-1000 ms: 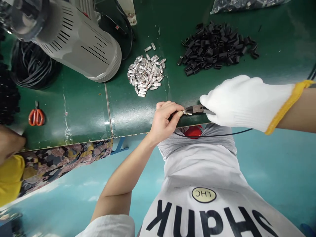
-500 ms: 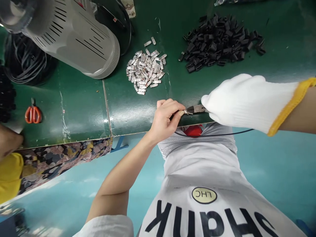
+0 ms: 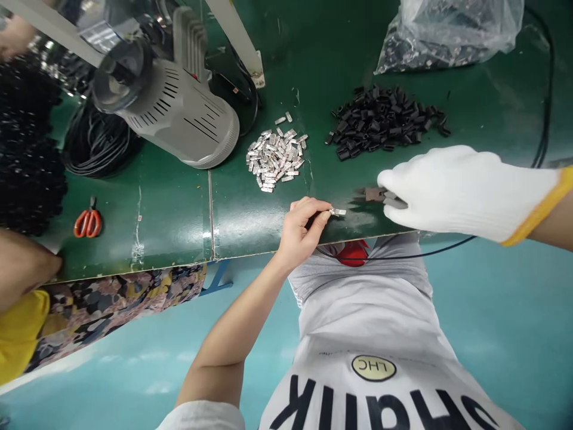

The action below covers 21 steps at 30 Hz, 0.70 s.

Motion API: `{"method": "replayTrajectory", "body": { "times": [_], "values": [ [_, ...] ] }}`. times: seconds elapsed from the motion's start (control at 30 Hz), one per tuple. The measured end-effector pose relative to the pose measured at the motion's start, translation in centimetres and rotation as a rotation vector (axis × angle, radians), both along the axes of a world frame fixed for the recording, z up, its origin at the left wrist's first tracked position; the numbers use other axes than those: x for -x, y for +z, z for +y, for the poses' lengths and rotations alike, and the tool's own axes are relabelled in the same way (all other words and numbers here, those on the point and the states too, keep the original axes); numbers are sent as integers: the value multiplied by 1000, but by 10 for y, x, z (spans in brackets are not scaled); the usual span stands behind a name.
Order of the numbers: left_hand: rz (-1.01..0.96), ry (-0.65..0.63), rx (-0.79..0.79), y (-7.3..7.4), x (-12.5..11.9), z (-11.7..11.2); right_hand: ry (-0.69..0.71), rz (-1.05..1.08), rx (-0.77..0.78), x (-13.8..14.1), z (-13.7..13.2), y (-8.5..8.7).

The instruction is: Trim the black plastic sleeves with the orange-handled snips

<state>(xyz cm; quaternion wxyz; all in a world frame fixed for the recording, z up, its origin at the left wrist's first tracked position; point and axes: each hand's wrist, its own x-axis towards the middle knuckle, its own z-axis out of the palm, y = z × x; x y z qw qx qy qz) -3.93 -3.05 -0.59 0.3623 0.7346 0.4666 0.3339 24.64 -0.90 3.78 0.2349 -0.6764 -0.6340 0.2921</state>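
We find the bare left hand (image 3: pixel 304 230) pinching a small silver terminal (image 3: pixel 338 211) in a narrow fingertip grip, its long axis running sideways above the glossy green table (image 3: pixel 250 230), near the edge. Just right, the white knit-gloved right hand (image 3: pixel 436 191) closes around dark steel pliers (image 3: pixel 375 194), mostly hidden; we cannot make out how their jaws stand.

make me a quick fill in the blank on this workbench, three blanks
The left hand is ____, its fingers pinching a small silver metal piece.
The right hand wears a white glove with a ____ cuff and grips pliers.
The scissors on the green bench have ____ handles.

bare, yellow, orange
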Motion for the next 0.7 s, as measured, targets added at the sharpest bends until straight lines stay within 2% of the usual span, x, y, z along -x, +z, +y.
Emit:
{"method": "replayTrajectory", "body": {
  "times": [0.07,0.1,0.17,0.27,0.33,0.47,0.57,0.7],
  "values": [
    [-43,17,32,-2,1,-1,224,-87,56,4,8,21],
    [-61,24,46,-2,2,-1,262,-82,58,7,10,30],
    [-94,47,76,-2,3,-2,256,81,20,16,11,38],
    [-143,96,150,-1,3,-6,165,519,5,28,7,27],
    [-197,122,203,2,2,-8,69,613,4,32,2,11],
    [-316,182,272,8,-2,-10,-62,560,-115,35,-9,-10],
    [-368,239,299,11,-4,-9,-123,432,-144,43,-16,-8],
    [-428,266,328,14,-4,-6,-63,95,-105,64,-15,2]
  ]
}}
